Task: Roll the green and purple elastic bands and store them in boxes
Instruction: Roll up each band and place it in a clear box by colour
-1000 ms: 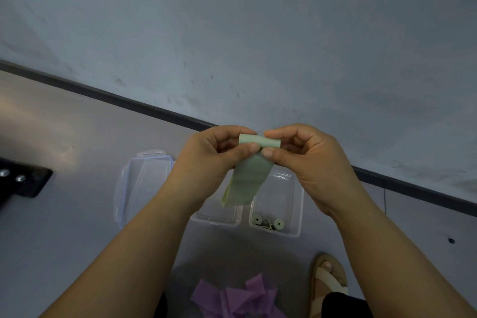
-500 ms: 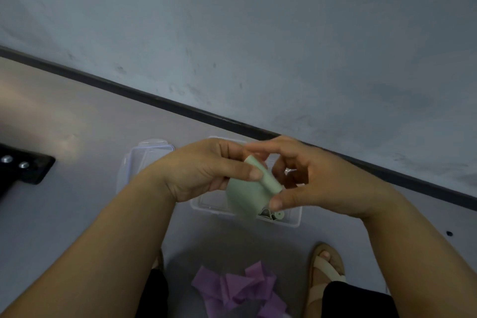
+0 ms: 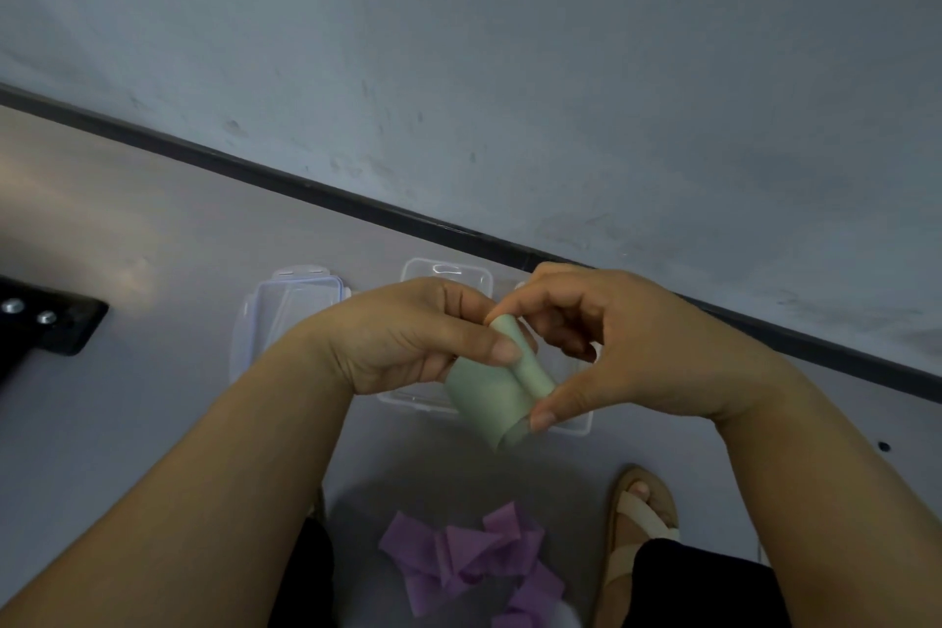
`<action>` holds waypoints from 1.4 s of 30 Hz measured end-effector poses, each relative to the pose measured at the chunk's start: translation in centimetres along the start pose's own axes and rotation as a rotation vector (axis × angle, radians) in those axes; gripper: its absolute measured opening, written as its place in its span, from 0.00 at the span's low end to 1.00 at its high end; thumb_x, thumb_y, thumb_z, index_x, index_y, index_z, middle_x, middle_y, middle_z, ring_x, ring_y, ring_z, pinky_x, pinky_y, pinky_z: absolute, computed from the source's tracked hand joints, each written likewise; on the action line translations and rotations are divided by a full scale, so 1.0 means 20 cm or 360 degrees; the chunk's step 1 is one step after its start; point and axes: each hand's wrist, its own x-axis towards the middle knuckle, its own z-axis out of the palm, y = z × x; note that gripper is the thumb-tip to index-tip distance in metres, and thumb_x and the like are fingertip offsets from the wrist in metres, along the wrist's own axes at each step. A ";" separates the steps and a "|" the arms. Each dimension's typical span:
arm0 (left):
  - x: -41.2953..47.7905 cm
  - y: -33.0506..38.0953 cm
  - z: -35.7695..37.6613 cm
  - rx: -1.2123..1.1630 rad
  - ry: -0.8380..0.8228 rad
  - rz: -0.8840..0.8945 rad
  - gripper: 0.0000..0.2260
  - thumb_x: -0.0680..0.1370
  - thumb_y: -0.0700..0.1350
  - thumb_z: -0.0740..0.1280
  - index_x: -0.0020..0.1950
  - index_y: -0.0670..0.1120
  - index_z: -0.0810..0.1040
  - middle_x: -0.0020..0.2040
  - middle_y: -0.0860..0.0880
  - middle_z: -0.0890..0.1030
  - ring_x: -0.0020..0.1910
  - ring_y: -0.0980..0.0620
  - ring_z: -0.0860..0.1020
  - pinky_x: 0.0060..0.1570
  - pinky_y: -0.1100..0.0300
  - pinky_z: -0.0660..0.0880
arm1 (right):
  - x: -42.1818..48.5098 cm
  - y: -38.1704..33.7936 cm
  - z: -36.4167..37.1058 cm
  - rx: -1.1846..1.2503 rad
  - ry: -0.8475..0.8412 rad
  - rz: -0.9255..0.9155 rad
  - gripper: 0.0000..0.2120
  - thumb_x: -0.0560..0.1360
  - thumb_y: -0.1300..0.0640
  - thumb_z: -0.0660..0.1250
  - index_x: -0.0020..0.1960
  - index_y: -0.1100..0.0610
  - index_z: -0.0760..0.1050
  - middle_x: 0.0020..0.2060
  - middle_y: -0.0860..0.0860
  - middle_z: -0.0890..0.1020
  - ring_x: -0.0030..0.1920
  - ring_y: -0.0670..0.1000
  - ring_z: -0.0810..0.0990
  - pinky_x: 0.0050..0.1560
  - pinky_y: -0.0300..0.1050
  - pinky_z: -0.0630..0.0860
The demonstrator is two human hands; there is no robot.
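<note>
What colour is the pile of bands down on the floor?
Purple. The pile of bands shows best in the head view, low in the picture.

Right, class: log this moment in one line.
step: rolling green band | left hand: pinches band | right hand: pinches band | purple bands: loose on floor | clear boxes: beneath hands

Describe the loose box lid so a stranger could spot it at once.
Follow the dark baseboard down to the grey floor. The lid lies there, just left of the two clear boxes. Only it has a bluish rim.
</note>
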 end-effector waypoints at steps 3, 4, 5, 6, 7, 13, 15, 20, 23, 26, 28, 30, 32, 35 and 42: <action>0.00 0.00 -0.01 -0.0056 0.0043 0.0049 0.19 0.54 0.49 0.81 0.41 0.44 0.85 0.37 0.48 0.84 0.37 0.54 0.83 0.38 0.64 0.78 | 0.00 0.00 0.01 0.0046 0.0038 -0.0027 0.26 0.60 0.53 0.79 0.57 0.43 0.76 0.41 0.43 0.73 0.40 0.54 0.72 0.42 0.49 0.76; 0.00 0.00 -0.01 -0.0059 0.0045 0.0062 0.19 0.55 0.49 0.81 0.42 0.44 0.85 0.38 0.47 0.84 0.38 0.54 0.83 0.39 0.63 0.79 | 0.00 0.01 0.01 0.0050 0.0017 -0.0025 0.28 0.61 0.53 0.79 0.58 0.42 0.75 0.42 0.43 0.73 0.42 0.55 0.72 0.43 0.50 0.76; 0.00 0.00 -0.01 -0.0058 0.0039 0.0068 0.20 0.55 0.49 0.81 0.43 0.44 0.85 0.38 0.47 0.84 0.38 0.53 0.83 0.39 0.63 0.79 | 0.00 0.01 0.00 0.0055 -0.0017 -0.0017 0.29 0.62 0.53 0.79 0.60 0.42 0.74 0.43 0.42 0.74 0.42 0.55 0.72 0.43 0.50 0.76; 0.00 0.00 -0.01 -0.0058 0.0030 0.0069 0.19 0.56 0.49 0.81 0.43 0.44 0.85 0.39 0.47 0.84 0.38 0.53 0.83 0.39 0.63 0.78 | 0.00 0.01 0.00 0.0065 -0.0049 -0.0006 0.30 0.62 0.53 0.78 0.61 0.42 0.73 0.44 0.42 0.74 0.42 0.54 0.72 0.44 0.50 0.76; 0.00 0.00 -0.02 -0.0060 0.0020 0.0069 0.19 0.56 0.49 0.81 0.43 0.44 0.85 0.39 0.47 0.84 0.38 0.54 0.83 0.39 0.63 0.78 | 0.00 0.02 0.00 0.0079 -0.0064 -0.0001 0.30 0.63 0.53 0.78 0.62 0.42 0.73 0.46 0.43 0.74 0.42 0.54 0.72 0.43 0.50 0.76; 0.00 0.00 -0.01 -0.0045 0.0011 0.0051 0.16 0.57 0.50 0.80 0.41 0.44 0.85 0.38 0.49 0.84 0.37 0.56 0.82 0.39 0.65 0.78 | 0.00 0.02 0.00 0.0134 -0.0026 0.0007 0.24 0.61 0.52 0.77 0.55 0.42 0.75 0.43 0.46 0.75 0.39 0.54 0.71 0.39 0.49 0.74; 0.00 0.00 -0.01 -0.0030 -0.0009 0.0051 0.15 0.58 0.49 0.80 0.41 0.45 0.85 0.37 0.49 0.84 0.37 0.56 0.82 0.39 0.66 0.78 | 0.00 0.02 0.00 0.0138 -0.0021 0.0003 0.24 0.61 0.52 0.77 0.54 0.42 0.76 0.41 0.45 0.74 0.38 0.51 0.71 0.39 0.49 0.74; 0.00 0.01 0.00 -0.0022 0.0060 0.0098 0.17 0.59 0.49 0.79 0.42 0.43 0.85 0.39 0.48 0.84 0.39 0.55 0.82 0.40 0.64 0.78 | 0.00 0.02 0.00 0.0149 0.0013 0.0024 0.25 0.63 0.54 0.78 0.56 0.40 0.75 0.40 0.42 0.75 0.39 0.50 0.72 0.41 0.43 0.74; 0.00 0.02 0.01 -0.0088 0.0207 0.0246 0.12 0.62 0.47 0.75 0.43 0.44 0.85 0.41 0.47 0.85 0.41 0.53 0.83 0.41 0.63 0.78 | 0.00 0.02 0.00 0.0242 0.0121 0.0065 0.27 0.63 0.52 0.76 0.59 0.37 0.72 0.41 0.36 0.77 0.41 0.48 0.76 0.47 0.41 0.77; 0.02 0.02 0.01 -0.0110 0.0469 0.0346 0.07 0.66 0.40 0.74 0.43 0.44 0.85 0.42 0.45 0.85 0.41 0.51 0.83 0.40 0.61 0.79 | 0.02 0.03 0.00 0.0394 0.0238 0.0126 0.26 0.61 0.46 0.75 0.58 0.38 0.73 0.50 0.45 0.79 0.49 0.49 0.80 0.53 0.48 0.79; 0.03 0.02 0.01 -0.0074 0.0588 0.0423 0.06 0.68 0.40 0.72 0.44 0.44 0.85 0.44 0.45 0.84 0.43 0.50 0.83 0.41 0.60 0.79 | 0.03 0.03 0.01 0.0490 0.0359 0.0155 0.24 0.58 0.41 0.72 0.54 0.40 0.76 0.50 0.49 0.81 0.48 0.47 0.81 0.52 0.45 0.79; 0.04 0.02 0.02 -0.0044 0.0703 0.0509 0.06 0.67 0.42 0.73 0.43 0.46 0.85 0.43 0.46 0.85 0.43 0.50 0.83 0.42 0.60 0.80 | 0.05 0.03 0.02 0.0572 0.0533 0.0163 0.22 0.58 0.40 0.69 0.50 0.45 0.77 0.44 0.48 0.84 0.43 0.44 0.82 0.47 0.39 0.79; 0.05 0.02 0.03 -0.0045 0.0835 0.0586 0.07 0.64 0.42 0.72 0.41 0.48 0.85 0.42 0.47 0.85 0.42 0.51 0.83 0.42 0.60 0.80 | 0.07 0.03 0.04 0.0651 0.0715 0.0143 0.16 0.60 0.43 0.67 0.46 0.47 0.78 0.40 0.47 0.85 0.41 0.44 0.82 0.45 0.36 0.80; 0.06 0.02 0.04 -0.0046 0.0948 0.0688 0.09 0.63 0.40 0.70 0.42 0.47 0.83 0.40 0.48 0.85 0.41 0.52 0.83 0.43 0.60 0.81 | 0.09 0.04 0.05 0.0690 0.0922 0.0100 0.07 0.66 0.49 0.68 0.43 0.47 0.78 0.40 0.49 0.85 0.41 0.47 0.83 0.45 0.38 0.80; 0.07 0.03 0.07 0.0061 0.1058 0.0802 0.13 0.63 0.38 0.70 0.46 0.46 0.82 0.43 0.48 0.85 0.44 0.53 0.83 0.44 0.62 0.80 | 0.11 0.04 0.05 0.0678 0.1054 0.0014 0.10 0.71 0.60 0.70 0.43 0.44 0.79 0.40 0.47 0.83 0.43 0.43 0.81 0.48 0.38 0.79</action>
